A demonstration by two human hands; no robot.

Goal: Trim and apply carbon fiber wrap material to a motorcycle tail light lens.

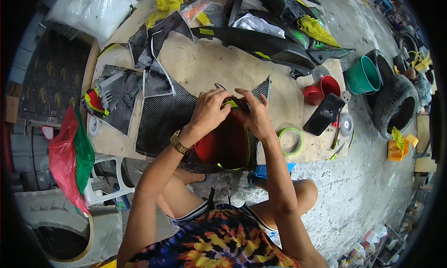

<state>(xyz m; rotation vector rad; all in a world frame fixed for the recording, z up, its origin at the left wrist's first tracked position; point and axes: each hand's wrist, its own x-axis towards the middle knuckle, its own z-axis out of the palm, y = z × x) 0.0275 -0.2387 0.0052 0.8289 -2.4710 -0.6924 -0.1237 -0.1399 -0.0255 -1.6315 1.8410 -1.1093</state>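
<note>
**Red panel partly covered with carbon-weave sheet**

A red curved panel (222,144) was held at the near edge of the wooden table (209,65), partly hanging over it toward the lap. A dark carbon-weave sheet (163,116) was laid over its far end. The left hand (208,110) was pressed on the sheet with fingers bent, grasping the upper edge of the panel. The right hand (253,114) was placed just beside it, fingers curled on the same edge. It was judged that the wrapping was only begun: most of the red surface was still bare, and the yellow-green tape line was visible along its rim. The long axis of the panel ran from the person away, the narrow end pointing to the far side. 1 tape roll (291,140) lay near the right hand.
</note>
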